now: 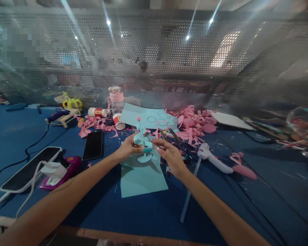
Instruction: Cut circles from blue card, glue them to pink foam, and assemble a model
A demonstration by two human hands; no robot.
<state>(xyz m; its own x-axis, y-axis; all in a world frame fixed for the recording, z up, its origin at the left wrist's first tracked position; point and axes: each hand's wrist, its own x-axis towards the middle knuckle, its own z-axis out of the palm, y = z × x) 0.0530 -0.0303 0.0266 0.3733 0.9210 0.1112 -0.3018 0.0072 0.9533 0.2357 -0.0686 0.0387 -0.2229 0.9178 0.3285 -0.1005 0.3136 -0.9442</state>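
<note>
Between my two hands, above the table's middle, is a light-blue paper craft piece (141, 136) with curled strips and a small pink tip on top. My left hand (127, 148) is closed, its thumb and fingers pinching the piece from the left. From the right, my right hand (170, 153) is closed too, fingertips pressed together at the piece's edge. Below them lies a light-blue paper sheet (143, 181) with a drawn oval. Scissors (176, 135) lie just beyond my right hand. Farther back rests another blue sheet (133, 114) with drawn circles.
A white glue gun (215, 160) with a clear stick (190, 194) lies to the right. Pink paper scraps (192, 119) are heaped behind. On the left are a black phone (92, 145), a white-edged device (30, 169) with cables, paper cups (118, 121) and a bottle (116, 99).
</note>
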